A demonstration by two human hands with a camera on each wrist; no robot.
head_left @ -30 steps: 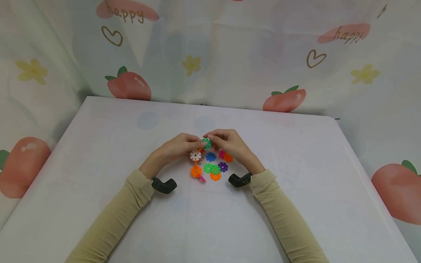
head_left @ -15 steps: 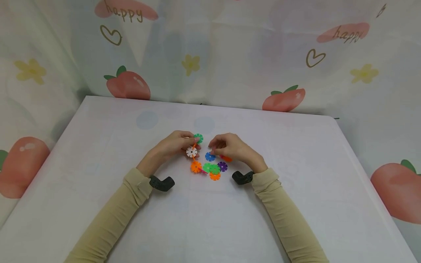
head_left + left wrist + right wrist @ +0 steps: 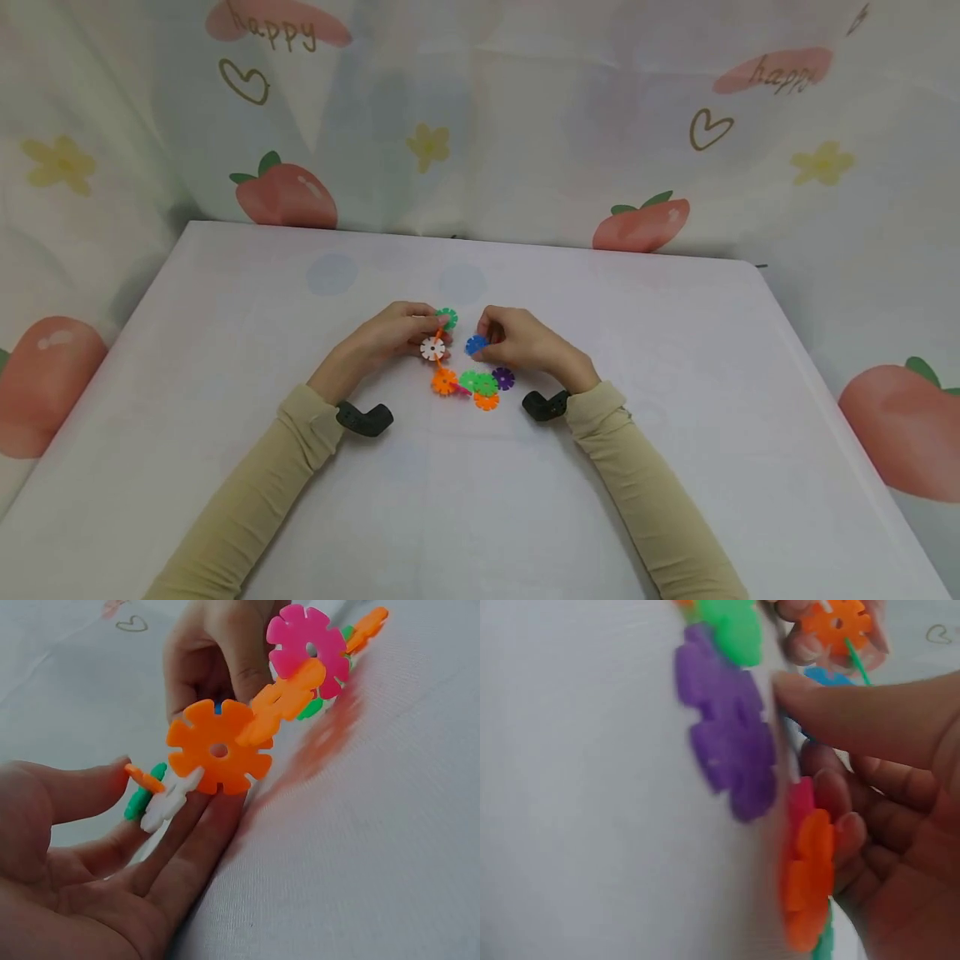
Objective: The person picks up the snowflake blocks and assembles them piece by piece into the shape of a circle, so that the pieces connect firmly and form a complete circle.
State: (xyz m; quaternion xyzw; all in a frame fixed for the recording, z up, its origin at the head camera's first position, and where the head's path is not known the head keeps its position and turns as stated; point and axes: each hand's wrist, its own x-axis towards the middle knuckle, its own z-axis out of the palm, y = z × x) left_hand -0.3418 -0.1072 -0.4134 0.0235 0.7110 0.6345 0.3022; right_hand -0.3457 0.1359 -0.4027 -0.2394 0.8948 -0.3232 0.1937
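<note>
My left hand (image 3: 384, 336) pinches a green flower-shaped interlocking disc (image 3: 449, 317) between thumb and fingers. From it a linked string of discs runs down, with a white disc (image 3: 432, 349) and an orange disc (image 3: 444, 382) in it. Across a small gap, my right hand (image 3: 523, 340) holds a blue disc (image 3: 475, 344) by its edge, between thumb and forefinger. Beneath the curled fingers of that hand, the right wrist view has an orange disc (image 3: 808, 881) joined to a pink one (image 3: 801, 799); the hand hides them in the head view.
Light green discs (image 3: 486, 384), a purple disc (image 3: 503, 379) and another orange disc (image 3: 487, 402) lie close together on the white-covered table (image 3: 465, 500), nearer my body than the hands. A patterned curtain (image 3: 525, 125) hangs behind the table.
My right hand has left the green disc, reached down to the blue disc and picked it up. My left hand has drawn slightly left with the string.
</note>
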